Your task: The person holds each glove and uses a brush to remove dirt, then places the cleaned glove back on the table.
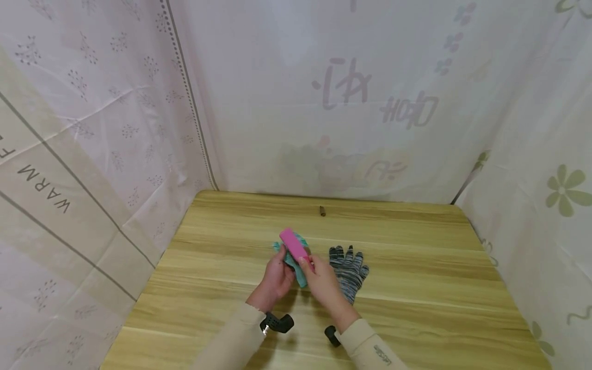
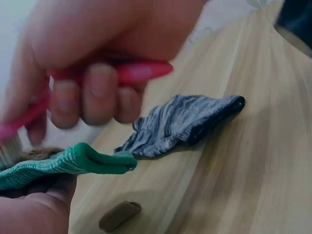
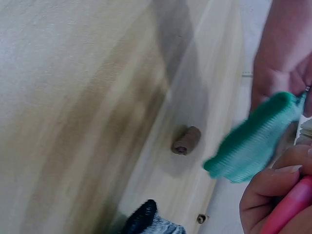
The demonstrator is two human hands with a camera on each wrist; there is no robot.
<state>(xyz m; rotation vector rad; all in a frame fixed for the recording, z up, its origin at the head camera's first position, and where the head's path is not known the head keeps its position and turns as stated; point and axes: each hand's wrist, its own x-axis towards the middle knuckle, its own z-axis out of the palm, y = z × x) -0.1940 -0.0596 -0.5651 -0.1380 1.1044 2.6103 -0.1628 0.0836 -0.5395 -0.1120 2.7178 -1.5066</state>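
In the head view my left hand (image 1: 277, 277) holds a green knitted glove (image 1: 299, 276), its thumb along the near edge. My right hand (image 1: 326, 288) grips a pink brush (image 1: 294, 245) slanting over that glove. The left wrist view shows the right fingers curled round the pink handle (image 2: 139, 73), with pale bristles (image 2: 9, 152) down on the glove (image 2: 80, 162) beside a brown patch; the left palm (image 2: 34, 212) lies underneath. In the right wrist view the green glove (image 3: 253, 141) hangs from the left hand (image 3: 280, 68), near the right hand (image 3: 268, 195).
A grey-and-black striped glove (image 1: 350, 272) lies flat right of the hands on the wooden table (image 1: 416, 288). Toward the far edge is a small brown roll (image 1: 322, 211); two brown rolls (image 3: 186, 141) show in the right wrist view. Patterned cloth (image 1: 277, 103) surrounds the table.
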